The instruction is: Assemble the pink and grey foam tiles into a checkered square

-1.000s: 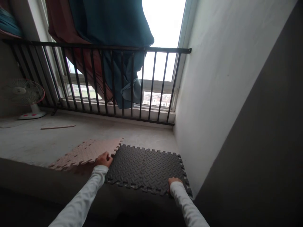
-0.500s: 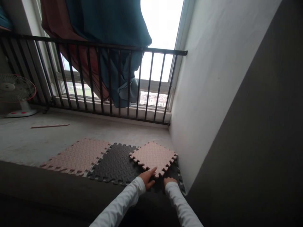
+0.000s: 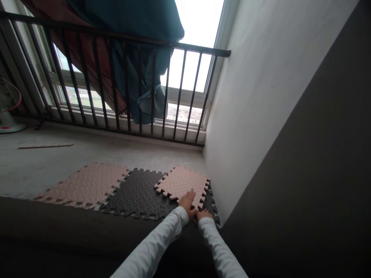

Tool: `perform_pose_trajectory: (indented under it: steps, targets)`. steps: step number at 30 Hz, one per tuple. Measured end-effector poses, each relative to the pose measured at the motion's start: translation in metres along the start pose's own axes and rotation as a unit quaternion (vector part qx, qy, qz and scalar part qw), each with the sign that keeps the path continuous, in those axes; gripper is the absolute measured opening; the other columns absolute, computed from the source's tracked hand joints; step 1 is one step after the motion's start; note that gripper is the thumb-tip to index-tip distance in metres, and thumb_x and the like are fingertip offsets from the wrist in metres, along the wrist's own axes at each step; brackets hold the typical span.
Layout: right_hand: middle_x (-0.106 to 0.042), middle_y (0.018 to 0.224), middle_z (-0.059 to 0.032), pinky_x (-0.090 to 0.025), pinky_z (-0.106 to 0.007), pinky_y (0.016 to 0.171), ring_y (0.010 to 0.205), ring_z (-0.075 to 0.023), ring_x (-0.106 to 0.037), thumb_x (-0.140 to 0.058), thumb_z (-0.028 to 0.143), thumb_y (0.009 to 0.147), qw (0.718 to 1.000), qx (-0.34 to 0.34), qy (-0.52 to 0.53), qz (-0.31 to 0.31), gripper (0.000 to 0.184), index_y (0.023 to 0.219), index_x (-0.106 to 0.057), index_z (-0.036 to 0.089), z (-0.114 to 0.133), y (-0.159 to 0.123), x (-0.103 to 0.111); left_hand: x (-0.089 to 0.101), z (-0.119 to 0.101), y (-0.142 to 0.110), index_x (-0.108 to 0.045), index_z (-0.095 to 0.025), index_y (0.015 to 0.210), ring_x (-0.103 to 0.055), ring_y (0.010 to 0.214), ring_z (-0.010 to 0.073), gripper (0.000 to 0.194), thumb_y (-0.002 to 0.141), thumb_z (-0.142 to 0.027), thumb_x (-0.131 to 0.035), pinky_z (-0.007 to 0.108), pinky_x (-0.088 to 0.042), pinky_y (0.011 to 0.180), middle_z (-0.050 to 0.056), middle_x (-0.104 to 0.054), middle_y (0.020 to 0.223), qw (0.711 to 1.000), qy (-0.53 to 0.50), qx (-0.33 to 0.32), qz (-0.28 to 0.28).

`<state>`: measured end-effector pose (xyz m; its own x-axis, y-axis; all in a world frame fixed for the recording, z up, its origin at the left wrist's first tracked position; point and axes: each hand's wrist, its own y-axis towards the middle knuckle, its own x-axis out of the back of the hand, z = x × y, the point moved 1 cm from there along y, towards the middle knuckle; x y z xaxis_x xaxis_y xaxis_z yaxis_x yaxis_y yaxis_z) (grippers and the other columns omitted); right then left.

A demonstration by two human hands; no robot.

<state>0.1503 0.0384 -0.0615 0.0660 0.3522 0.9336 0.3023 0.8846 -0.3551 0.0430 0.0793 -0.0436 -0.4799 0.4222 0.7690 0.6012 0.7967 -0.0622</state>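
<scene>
A pink foam floor tile (image 3: 182, 181) with interlocking edges lies turned on top of black foam tiles, one corner pointing at me. My left hand (image 3: 188, 201) rests over its near corner, fingers stretched out and slightly blurred. Just to the right, my right hand (image 3: 204, 214) is closed at the tile's near corner, above the black tile's front edge; what its fingers hold is hidden. A black foam tile (image 3: 142, 193) extends to the left, joined by a flat pink foam tile (image 3: 87, 183). More black foam (image 3: 210, 202) shows beside the wall.
A white wall (image 3: 240, 116) rises close on the right. Behind the mats stand a black railing (image 3: 130, 133) and a hanging blue curtain (image 3: 136, 23). A thin strip (image 3: 45, 146) lies on the raised concrete floor (image 3: 95, 146), with a fan (image 3: 8, 104) at far left.
My left hand has moved right and up onto the pink tile's corner. My right hand has come closer to that corner. The view has shifted, sliding the scene left and upward.
</scene>
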Motion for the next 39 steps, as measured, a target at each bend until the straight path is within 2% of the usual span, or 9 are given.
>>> perform_pose_trajectory:
  steps: [3,5,8,11,13,16,21,29,39]
  targets:
    - [-0.038,0.129,-0.0129,-0.037,-0.042,0.087,0.118,-0.0296,-0.033,-0.054,0.034,0.069,1.000,-0.019,-0.003,0.021,0.043,0.111,-0.053,0.024,0.002,-0.009,-0.001,0.027,0.048,-0.024,-0.013,-0.010,0.133,-0.003,0.128,0.0287,0.083,0.065,-0.044,-0.048,0.043,-0.013,0.101,0.010,-0.002,0.142,0.966,0.119,0.228,-0.032]
    - [-0.034,0.132,-0.0138,-0.035,-0.042,0.089,0.121,-0.0298,-0.028,-0.051,0.032,0.072,1.000,-0.024,0.001,0.020,0.042,0.114,-0.051,0.023,0.003,-0.014,0.001,0.042,0.087,-0.042,-0.011,-0.012,0.133,-0.003,0.128,0.0291,0.086,0.065,-0.052,-0.045,0.046,-0.011,0.101,0.007,0.001,0.142,0.936,0.161,0.312,-0.012]
    - [-0.031,0.133,-0.0144,-0.033,-0.040,0.092,0.123,-0.0276,-0.024,-0.051,0.029,0.073,0.999,-0.030,0.016,0.041,0.045,0.117,-0.048,0.021,0.002,-0.020,0.006,0.051,0.135,-0.066,-0.012,-0.014,0.133,-0.001,0.128,0.0273,0.087,0.064,-0.060,-0.040,0.048,-0.009,0.100,0.008,0.001,0.142,0.902,0.193,0.386,-0.003]
    - [-0.038,0.127,-0.0186,-0.034,-0.037,0.092,0.117,-0.0259,-0.036,-0.053,0.027,0.070,0.996,-0.042,0.033,0.068,0.054,0.121,-0.042,0.015,0.008,-0.027,0.005,0.046,0.158,-0.077,-0.014,-0.020,0.132,-0.002,0.129,0.0242,0.083,0.064,-0.063,-0.036,0.048,-0.007,0.100,0.007,-0.002,0.142,0.894,0.222,0.388,-0.022]
    - [-0.035,0.129,-0.0207,-0.033,-0.039,0.092,0.117,-0.0273,-0.035,-0.053,0.031,0.070,0.998,-0.031,0.038,0.039,0.063,0.127,-0.033,0.014,0.024,-0.031,-0.002,0.040,0.161,-0.079,-0.016,-0.023,0.132,-0.003,0.129,0.0237,0.081,0.065,-0.064,-0.035,0.049,-0.005,0.100,0.005,-0.004,0.142,0.895,0.239,0.373,-0.047]
    - [-0.014,0.139,-0.0146,-0.029,-0.050,0.091,0.125,-0.0322,-0.014,-0.053,0.042,0.069,0.999,-0.001,0.041,-0.031,0.074,0.132,-0.018,0.027,0.060,-0.032,-0.016,0.035,0.160,-0.079,-0.018,-0.023,0.131,-0.004,0.128,0.0245,0.080,0.064,-0.064,-0.034,0.049,-0.005,0.099,0.006,-0.006,0.142,0.895,0.239,0.371,-0.058]
    - [-0.010,0.140,-0.0129,-0.015,-0.071,0.078,0.124,-0.0396,-0.008,-0.038,0.056,0.074,0.997,-0.075,0.032,-0.016,0.060,0.128,-0.015,0.043,0.098,0.004,-0.029,0.034,0.165,-0.079,-0.019,-0.024,0.131,-0.003,0.128,0.0243,0.081,0.063,-0.065,-0.035,0.049,-0.005,0.099,0.006,-0.006,0.142,0.898,0.227,0.374,-0.057]
    - [-0.012,0.140,-0.0117,-0.011,-0.068,0.080,0.124,-0.0372,-0.008,-0.024,0.058,0.077,0.995,-0.075,0.030,-0.050,0.050,0.125,-0.015,0.047,0.063,0.091,-0.004,0.029,0.171,-0.078,-0.021,-0.025,0.130,-0.003,0.128,0.0265,0.082,0.061,-0.066,-0.037,0.050,-0.005,0.099,0.005,-0.006,0.142,0.898,0.221,0.378,-0.054]
    - [-0.002,0.142,-0.0051,-0.006,-0.063,0.088,0.126,-0.0324,0.001,-0.016,0.066,0.073,0.999,-0.029,0.001,-0.043,0.057,0.127,-0.009,0.046,0.021,0.154,0.024,0.025,0.180,-0.079,-0.022,-0.027,0.130,-0.004,0.128,0.0261,0.085,0.057,-0.069,-0.037,0.050,-0.005,0.099,0.004,-0.008,0.142,0.894,0.233,0.380,-0.054]
